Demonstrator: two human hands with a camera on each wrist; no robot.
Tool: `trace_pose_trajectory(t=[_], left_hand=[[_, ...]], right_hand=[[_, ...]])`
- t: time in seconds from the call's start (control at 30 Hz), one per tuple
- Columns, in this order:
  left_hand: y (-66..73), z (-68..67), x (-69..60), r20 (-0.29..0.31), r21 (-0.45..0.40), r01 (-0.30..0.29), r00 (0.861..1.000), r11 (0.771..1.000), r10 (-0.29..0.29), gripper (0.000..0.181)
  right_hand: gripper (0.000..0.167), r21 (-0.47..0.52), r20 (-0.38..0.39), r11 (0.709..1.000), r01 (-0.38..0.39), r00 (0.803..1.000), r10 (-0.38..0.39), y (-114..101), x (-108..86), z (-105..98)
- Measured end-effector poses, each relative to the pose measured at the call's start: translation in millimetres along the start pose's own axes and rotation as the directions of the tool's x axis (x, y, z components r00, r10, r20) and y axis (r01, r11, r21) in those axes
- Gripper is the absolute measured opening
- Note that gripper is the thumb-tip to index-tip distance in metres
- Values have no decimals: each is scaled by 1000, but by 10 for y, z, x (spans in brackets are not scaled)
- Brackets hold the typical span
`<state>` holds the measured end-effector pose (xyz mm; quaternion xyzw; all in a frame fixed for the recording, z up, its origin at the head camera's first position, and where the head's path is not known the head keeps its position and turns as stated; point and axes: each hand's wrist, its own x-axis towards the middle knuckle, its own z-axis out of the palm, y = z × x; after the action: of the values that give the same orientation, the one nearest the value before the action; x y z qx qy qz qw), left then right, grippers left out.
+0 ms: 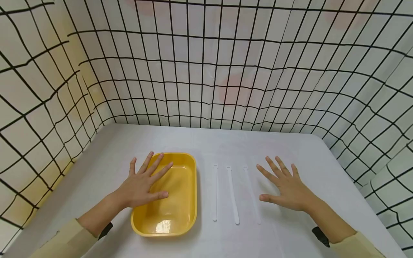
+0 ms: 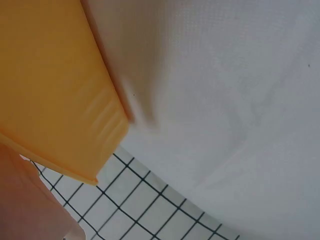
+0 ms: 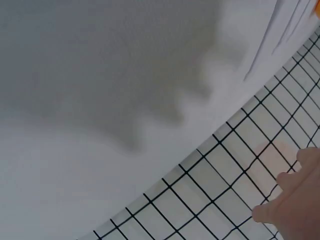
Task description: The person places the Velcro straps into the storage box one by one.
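Note:
In the head view, the left hand (image 1: pixel 140 186) is spread with straight fingers over the left part of a yellow tray (image 1: pixel 174 200), holding nothing. The right hand (image 1: pixel 288 190), its fingers also spread, is over the white table to the right of three thin white strips: one on the left (image 1: pixel 215 193), one in the middle (image 1: pixel 232 193), one fainter on the right (image 1: pixel 251 193). The left wrist view shows the tray's side (image 2: pixel 65 95) beside part of the left hand (image 2: pixel 32 205). Part of the right hand (image 3: pixel 297 200) appears in the right wrist view.
A white-covered table (image 1: pixel 219 143) lies under everything. Black grid netting (image 1: pixel 206 71) in front of pale cloth stands along the table's back and both sides.

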<state>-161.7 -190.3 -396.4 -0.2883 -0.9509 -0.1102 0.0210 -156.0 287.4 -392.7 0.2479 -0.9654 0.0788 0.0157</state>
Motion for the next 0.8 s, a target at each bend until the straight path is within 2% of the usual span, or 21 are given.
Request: trace_pose_trajectory(t=[0.13, 0.27, 0.47, 0.6, 0.7, 0.8], left_hand=[[-4, 16, -18, -12, -5, 1, 1000, 1000, -1, 84], [-15, 32, -46, -24, -18, 5, 1000, 1000, -5, 84], [-22, 24, -90, -86, -87, 2, 996, 996, -9, 83], [-8, -16, -139, -155, -164, 19, 987, 986, -45, 80], [11, -55, -181, -206, -248, 28, 975, 968, -81, 76], [12, -78, -215, -222, -319, 54, 966, 946, -130, 74]], right_hand=[[84, 54, -59, 998, 30, 998, -27, -7, 17, 2], [68, 128, -141, 989, 73, 988, -55, -17, 44, 23], [43, 234, -294, 959, 159, 952, -86, -61, 79, 143], [34, 343, -345, 926, 154, 938, -28, -113, 86, 226], [30, 413, -347, 905, 102, 937, 53, -151, 89, 258], [28, 468, -346, 882, 47, 929, 134, -181, 101, 273]])
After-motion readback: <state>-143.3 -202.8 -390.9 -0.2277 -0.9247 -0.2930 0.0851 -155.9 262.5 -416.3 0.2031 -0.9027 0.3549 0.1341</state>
